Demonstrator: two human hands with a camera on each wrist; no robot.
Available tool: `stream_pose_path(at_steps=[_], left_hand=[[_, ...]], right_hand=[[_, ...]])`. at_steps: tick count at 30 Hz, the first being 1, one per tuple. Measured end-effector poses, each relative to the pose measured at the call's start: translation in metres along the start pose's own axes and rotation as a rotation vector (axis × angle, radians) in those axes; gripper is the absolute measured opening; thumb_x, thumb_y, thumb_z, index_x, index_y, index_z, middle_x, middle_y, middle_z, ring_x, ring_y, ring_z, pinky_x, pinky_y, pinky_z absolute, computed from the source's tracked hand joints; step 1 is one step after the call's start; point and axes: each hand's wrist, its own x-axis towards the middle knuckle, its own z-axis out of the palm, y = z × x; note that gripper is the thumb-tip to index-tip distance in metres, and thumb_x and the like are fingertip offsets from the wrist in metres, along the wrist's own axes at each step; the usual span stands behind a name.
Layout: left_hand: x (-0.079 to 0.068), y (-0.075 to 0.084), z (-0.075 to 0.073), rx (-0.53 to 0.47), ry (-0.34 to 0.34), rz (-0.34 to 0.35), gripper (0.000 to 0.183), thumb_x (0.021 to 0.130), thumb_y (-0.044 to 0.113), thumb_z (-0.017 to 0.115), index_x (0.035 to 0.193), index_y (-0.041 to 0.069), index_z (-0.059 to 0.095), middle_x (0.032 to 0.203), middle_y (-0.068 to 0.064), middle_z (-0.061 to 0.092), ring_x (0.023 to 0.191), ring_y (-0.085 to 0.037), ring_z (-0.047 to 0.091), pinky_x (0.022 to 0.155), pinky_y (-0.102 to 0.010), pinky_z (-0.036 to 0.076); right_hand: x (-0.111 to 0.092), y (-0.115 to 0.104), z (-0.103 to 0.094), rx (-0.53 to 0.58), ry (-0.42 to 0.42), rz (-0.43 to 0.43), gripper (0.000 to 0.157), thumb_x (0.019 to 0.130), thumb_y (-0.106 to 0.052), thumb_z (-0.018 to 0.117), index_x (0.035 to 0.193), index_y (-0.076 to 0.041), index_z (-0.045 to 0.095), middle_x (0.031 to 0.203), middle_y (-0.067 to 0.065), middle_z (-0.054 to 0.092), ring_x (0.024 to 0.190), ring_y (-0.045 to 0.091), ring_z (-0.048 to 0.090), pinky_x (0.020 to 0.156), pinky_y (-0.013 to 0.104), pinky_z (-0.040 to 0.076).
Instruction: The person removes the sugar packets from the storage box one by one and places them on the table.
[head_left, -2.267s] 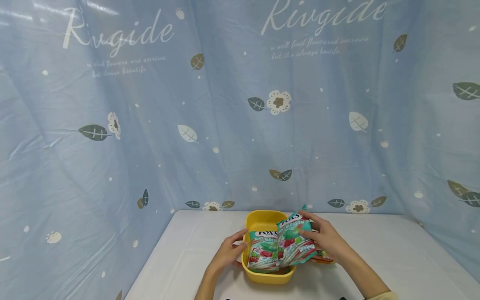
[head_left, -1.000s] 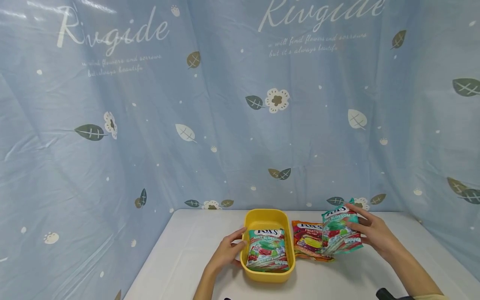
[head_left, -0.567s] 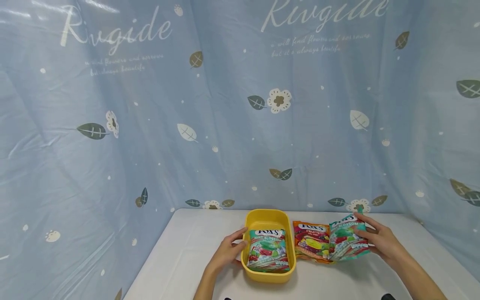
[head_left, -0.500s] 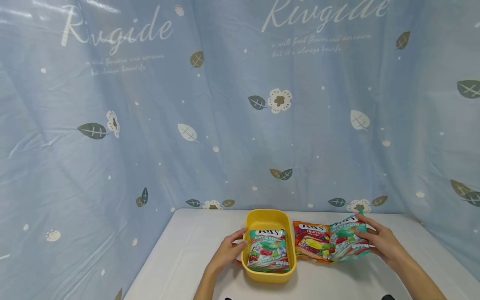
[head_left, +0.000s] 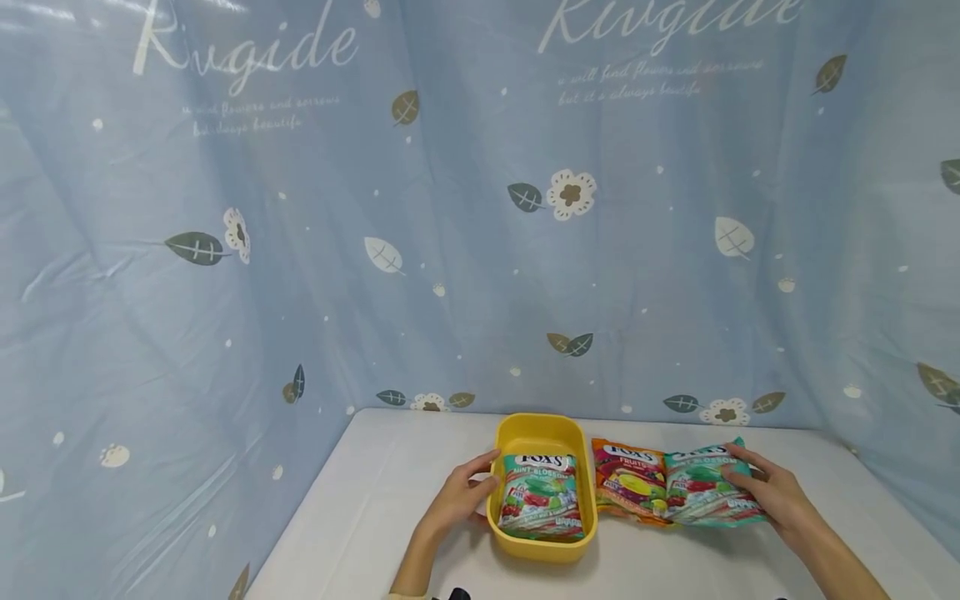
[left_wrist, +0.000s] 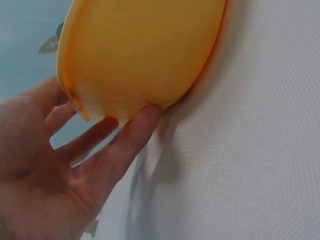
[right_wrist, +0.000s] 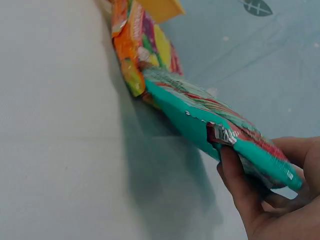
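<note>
Setting down seems underway: extending left from the right hand (head_left: 776,493), the Fox's Mint Blossom bag (head_left: 707,493) is pinched; the yellow tub (head_left: 543,550) is touched by the left hand (head_left: 453,496), fingers extended. Lowering, then release, seems needed.

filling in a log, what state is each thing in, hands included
Yellow bin: upright, open-topped, one packet showing inside
Inner mint packet: lying front up
Orange fruits packet: lying on the table
Outer mint packet: held, right end lifted
Left hand: fingers touching the bin's side
Right hand: gripping outer mint packet
</note>
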Motion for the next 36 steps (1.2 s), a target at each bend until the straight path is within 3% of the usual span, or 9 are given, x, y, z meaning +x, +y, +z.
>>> stream_pose_path(at_steps=[2, 5, 7, 11, 14, 25, 29, 32, 36], left_hand=[[0.000, 0.001, 0.000, 0.002, -0.003, 0.006, 0.055, 0.098, 0.027, 0.059, 0.149, 0.018, 0.043, 0.141, -0.022, 0.048, 0.101, -0.024, 0.064, 0.058, -0.044, 0.063], [0.001, 0.000, 0.000, 0.004, -0.004, 0.013, 0.054, 0.098, 0.026, 0.058, 0.150, 0.018, 0.043, 0.141, -0.022, 0.048, 0.101, -0.024, 0.064, 0.059, -0.046, 0.063], [0.001, 0.000, 0.000, 0.008, -0.005, 0.014, 0.054, 0.099, 0.026, 0.058, 0.149, 0.019, 0.043, 0.141, -0.022, 0.049, 0.100, -0.024, 0.064, 0.058, -0.046, 0.063], [0.001, 0.001, 0.000, 0.020, -0.005, 0.010, 0.054, 0.098, 0.028, 0.058, 0.149, 0.019, 0.043, 0.140, -0.021, 0.049, 0.100, -0.022, 0.064, 0.058, -0.043, 0.063], [0.001, 0.000, 0.000, 0.024, -0.004, 0.002, 0.054, 0.098, 0.028, 0.059, 0.149, 0.020, 0.043, 0.141, -0.020, 0.049, 0.100, -0.022, 0.064, 0.058, -0.042, 0.063], [0.004, -0.001, 0.001, 0.023, 0.004, -0.004, 0.052, 0.099, 0.026, 0.058, 0.149, 0.020, 0.044, 0.140, -0.019, 0.049, 0.102, -0.023, 0.064, 0.057, -0.043, 0.063], [0.004, -0.001, 0.001, 0.022, 0.004, -0.005, 0.053, 0.098, 0.026, 0.058, 0.149, 0.020, 0.044, 0.141, -0.019, 0.049, 0.102, -0.023, 0.064, 0.058, -0.043, 0.063], [0.003, 0.000, 0.001, 0.021, 0.008, -0.006, 0.053, 0.098, 0.027, 0.059, 0.149, 0.020, 0.044, 0.141, -0.019, 0.049, 0.102, -0.023, 0.064, 0.058, -0.043, 0.063], [0.002, 0.000, 0.001, 0.022, 0.009, -0.014, 0.054, 0.098, 0.028, 0.060, 0.149, 0.021, 0.044, 0.141, -0.020, 0.049, 0.102, -0.024, 0.064, 0.058, -0.043, 0.063]], right_hand=[[0.003, 0.004, -0.001, -0.057, 0.000, 0.011, 0.081, 0.095, -0.050, 0.058, 0.157, -0.015, 0.020, 0.156, 0.037, 0.006, 0.114, 0.032, 0.057, 0.085, 0.035, 0.054], [0.006, 0.011, -0.001, -0.111, -0.005, 0.024, 0.088, 0.092, -0.053, 0.060, 0.156, -0.010, 0.020, 0.157, 0.036, 0.000, 0.135, 0.053, 0.028, 0.099, 0.052, 0.045], [0.008, 0.016, -0.001, -0.121, -0.018, 0.025, 0.091, 0.090, -0.055, 0.061, 0.156, -0.008, 0.019, 0.157, 0.036, -0.003, 0.139, 0.058, 0.010, 0.104, 0.062, 0.035], [0.011, 0.022, -0.001, -0.154, -0.030, 0.034, 0.098, 0.087, -0.060, 0.063, 0.155, -0.006, 0.017, 0.156, 0.037, -0.003, 0.139, 0.060, 0.002, 0.110, 0.072, 0.023], [0.012, 0.025, 0.000, -0.209, -0.030, 0.034, 0.098, 0.087, -0.060, 0.062, 0.155, -0.004, 0.018, 0.154, 0.040, -0.001, 0.137, 0.062, 0.003, 0.108, 0.076, 0.020], [0.008, 0.028, -0.001, -0.346, -0.024, 0.026, 0.098, 0.089, -0.064, 0.056, 0.152, 0.002, 0.021, 0.148, 0.046, 0.009, 0.133, 0.066, 0.013, 0.106, 0.076, 0.029], [0.008, 0.031, -0.002, -0.384, 0.000, 0.023, 0.098, 0.089, -0.065, 0.056, 0.151, 0.003, 0.024, 0.146, 0.047, 0.018, 0.130, 0.064, 0.026, 0.098, 0.068, 0.044], [0.007, 0.032, -0.003, -0.399, 0.001, 0.006, 0.095, 0.090, -0.062, 0.057, 0.150, 0.004, 0.026, 0.143, 0.047, 0.026, 0.125, 0.061, 0.037, 0.088, 0.055, 0.054], [0.003, 0.027, -0.005, -0.439, -0.015, -0.012, 0.091, 0.092, -0.059, 0.056, 0.148, 0.007, 0.027, 0.141, 0.047, 0.031, 0.124, 0.061, 0.040, 0.083, 0.051, 0.058]])
